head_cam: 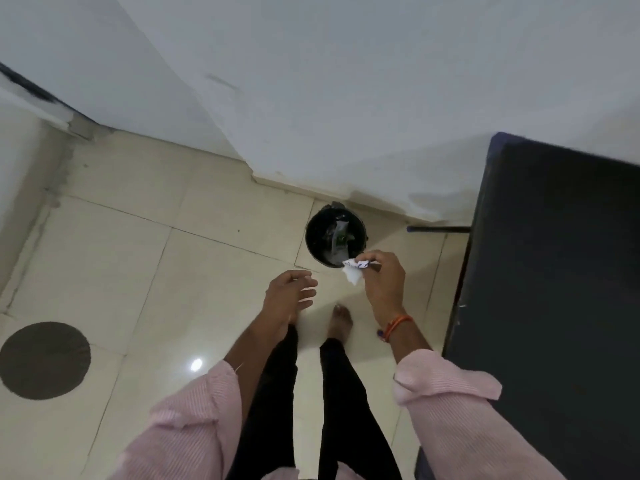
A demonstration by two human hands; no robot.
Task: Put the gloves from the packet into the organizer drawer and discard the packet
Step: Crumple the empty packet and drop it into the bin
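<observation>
My right hand (pixel 384 285) pinches a crumpled white packet (pixel 354 270) with dark print, held just over the near rim of a small black round bin (pixel 313 233) on the floor. The bin holds some wrappers, one with green on it. My left hand (pixel 289 294) hangs beside it, a little to the left, fingers apart and holding nothing. No gloves or organizer drawer are in view.
A black table top (pixel 554 271) fills the right side, its edge close to my right arm. White walls (pixel 346 98) meet in a corner behind the bin. Cream floor tiles (pixel 138 271) spread left, with a dark round floor cover (pixel 45 360). My legs and a bare foot (pixel 341 318) stand below.
</observation>
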